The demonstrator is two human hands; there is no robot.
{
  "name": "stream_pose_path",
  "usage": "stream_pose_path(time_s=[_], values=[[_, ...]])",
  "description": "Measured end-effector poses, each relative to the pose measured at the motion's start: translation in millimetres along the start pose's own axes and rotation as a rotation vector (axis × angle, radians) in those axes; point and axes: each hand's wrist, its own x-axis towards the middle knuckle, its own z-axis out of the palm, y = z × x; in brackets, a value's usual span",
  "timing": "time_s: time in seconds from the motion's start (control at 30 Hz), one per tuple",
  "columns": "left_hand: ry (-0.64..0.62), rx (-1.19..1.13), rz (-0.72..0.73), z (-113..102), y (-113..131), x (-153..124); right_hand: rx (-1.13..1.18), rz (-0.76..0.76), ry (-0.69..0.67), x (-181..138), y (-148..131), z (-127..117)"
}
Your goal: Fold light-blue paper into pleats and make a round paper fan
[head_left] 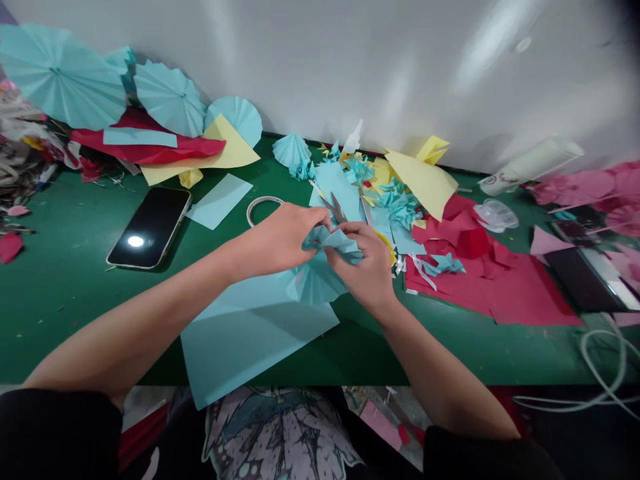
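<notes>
Between both hands is a light blue pleated paper piece [320,279], its folds fanning out below my fingers. My left hand [280,237] pinches its upper left part with thumb and fingertips. On the other side my right hand [367,267] grips the upper right part, thumb toward me. Beneath lies a light blue paper sheet [255,333], overhanging the table's front edge. Just beyond my fingers are scissors [336,208], blades pointing away, with a yellow handle [386,248] partly behind my right hand. A white tape roll [253,210] is partly hidden behind my left hand.
Blue paper fans [170,97] lean against the wall. A phone [150,230] lies left on the green table [60,293]. Blue scraps [400,203], a glue bottle [353,137] and red paper [525,287] sit beyond and right. A white cable [585,353] loops at far right.
</notes>
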Motion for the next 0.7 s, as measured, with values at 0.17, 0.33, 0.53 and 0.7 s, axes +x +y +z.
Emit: stream_pose_path(time_s=[0.17,0.33,0.53,0.7], values=[[0.018,0.010,-0.048,1.4,-1.4,0.6,-0.018,-0.014,0.007,-0.4,0.1,-0.1],[0.042,-0.021,-0.127,3.2,3.3,1.2,-0.039,-0.108,0.064,-2.1,2.4,3.0],[0.052,-0.018,-0.149,-0.1,3.6,0.4,-0.035,-0.133,-0.014,-1.5,1.2,0.9],[0.067,0.012,-0.147,-1.8,0.4,-0.5,-0.009,-0.110,-0.052,-1.4,1.7,0.2]])
